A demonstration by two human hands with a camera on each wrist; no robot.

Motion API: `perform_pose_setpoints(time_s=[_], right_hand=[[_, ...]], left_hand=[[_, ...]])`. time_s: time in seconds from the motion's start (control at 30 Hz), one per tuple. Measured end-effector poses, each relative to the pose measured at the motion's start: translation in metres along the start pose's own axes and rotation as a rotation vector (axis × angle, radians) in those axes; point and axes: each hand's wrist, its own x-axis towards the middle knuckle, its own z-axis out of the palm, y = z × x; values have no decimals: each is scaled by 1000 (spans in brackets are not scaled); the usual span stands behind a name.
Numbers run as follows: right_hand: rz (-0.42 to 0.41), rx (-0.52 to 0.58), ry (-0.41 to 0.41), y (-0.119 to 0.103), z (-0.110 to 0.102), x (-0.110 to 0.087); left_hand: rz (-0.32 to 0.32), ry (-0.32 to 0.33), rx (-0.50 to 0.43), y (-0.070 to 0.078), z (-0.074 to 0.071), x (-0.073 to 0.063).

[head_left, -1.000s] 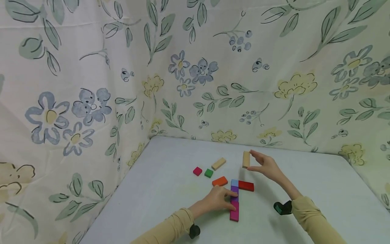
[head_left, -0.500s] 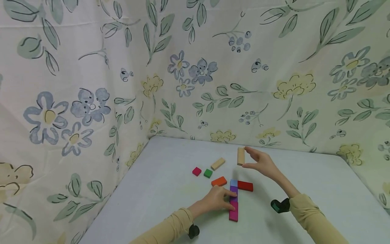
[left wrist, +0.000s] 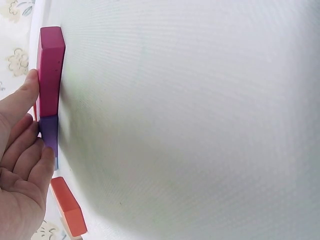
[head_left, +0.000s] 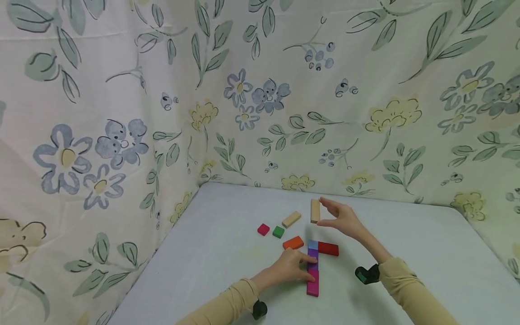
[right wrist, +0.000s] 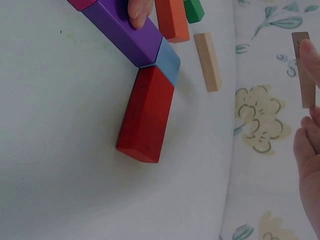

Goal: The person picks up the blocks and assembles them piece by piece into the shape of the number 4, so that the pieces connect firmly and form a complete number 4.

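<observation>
My right hand (head_left: 343,220) pinches a plain wooden block (head_left: 315,211) endwise between thumb and fingers, above the table. In the right wrist view the block (right wrist: 304,70) shows edge-on. My left hand (head_left: 289,265) touches a row of blocks on the table. Its thumb rests at the magenta block (left wrist: 51,75) and a fingertip lies on the purple block (right wrist: 120,25). A light blue block (head_left: 313,244) continues the row at the far end. From it a red block (head_left: 328,248) extends to the right, touching it.
Left of the row lie an orange block (head_left: 293,243), a green block (head_left: 278,232), a small pinkish-red block (head_left: 263,229) and another plain wooden block (head_left: 291,219). A floral cloth (head_left: 268,149) hangs behind the white table (head_left: 203,253).
My right hand has moved left with the plain wooden block, which stays raised. The left hand and the blocks on the table hold their places.
</observation>
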Motion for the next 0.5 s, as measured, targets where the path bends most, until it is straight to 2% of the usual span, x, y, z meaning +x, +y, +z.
perform_pose_setpoints(time_s=[0.5], right_hand=[[5, -12, -5, 16, 11, -3]], left_hand=[[23, -1, -14, 1, -1, -2]])
